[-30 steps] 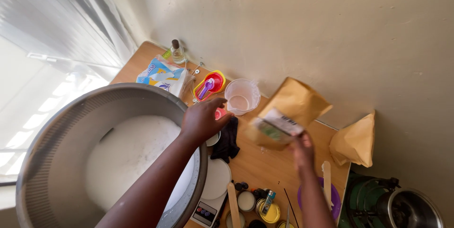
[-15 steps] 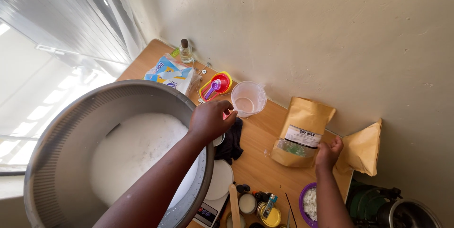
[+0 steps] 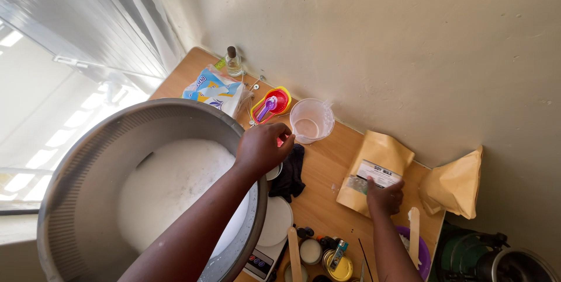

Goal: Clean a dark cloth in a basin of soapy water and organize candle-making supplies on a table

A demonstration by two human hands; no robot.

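- Head view looks straight down on a wooden table [image 3: 327, 171] set against a cream wall.
- Left hand [image 3: 263, 147] is curled at the rim of the big steel bowl [image 3: 87, 159], fingers pressed together around something small; what it pinches I cannot tell.
- That bowl, holding white foamy liquid, sits at about nine o'clock from the hand.
- Right hand [image 3: 384, 195] rests on the lower edge of the flat brown paper pouch [image 3: 374, 168], fingers laid on it; whether they pinch it I cannot tell.
- Pouch lies at twelve o'clock of the right hand, near the wall.
- Clear plastic cup [image 3: 311, 120] stands at one o'clock from the left hand.
- Second brown bag [image 3: 453, 185] lies at three o'clock from the pouch.
- Black cloth [image 3: 290, 171] lies just beside the left hand, at five o'clock.
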